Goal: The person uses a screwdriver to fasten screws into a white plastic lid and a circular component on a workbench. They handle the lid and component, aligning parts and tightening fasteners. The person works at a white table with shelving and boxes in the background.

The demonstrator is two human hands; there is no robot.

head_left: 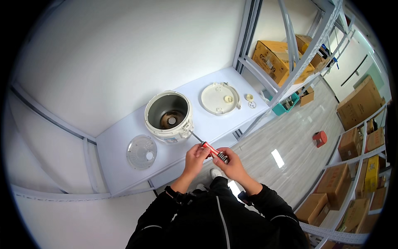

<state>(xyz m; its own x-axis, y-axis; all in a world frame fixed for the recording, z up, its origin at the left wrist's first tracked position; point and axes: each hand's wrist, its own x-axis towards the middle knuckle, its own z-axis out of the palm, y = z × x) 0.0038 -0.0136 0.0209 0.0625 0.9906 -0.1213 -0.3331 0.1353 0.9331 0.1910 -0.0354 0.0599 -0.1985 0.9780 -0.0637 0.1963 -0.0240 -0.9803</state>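
Glossy red-and-black plastic screwdriver handle (214, 152), thin bare-metal shaft. White plastic cooker body (169, 118), dull grey metal inside. Clear round plastic disc (141, 151) on smooth matt white surface (124, 166). Brown cardboard boxes (271, 58) beyond.

A storeroom: metal shelving (290, 54) stacked with cardboard boxes (359, 101) lines the walls.

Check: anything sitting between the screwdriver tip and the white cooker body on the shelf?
Nothing visible. Both hands, left hand and right hand, grip the red-handled metal screwdriver; its shaft runs straight to the lower front rim of the open white round cooker body. The clear round lid lies off to the left.
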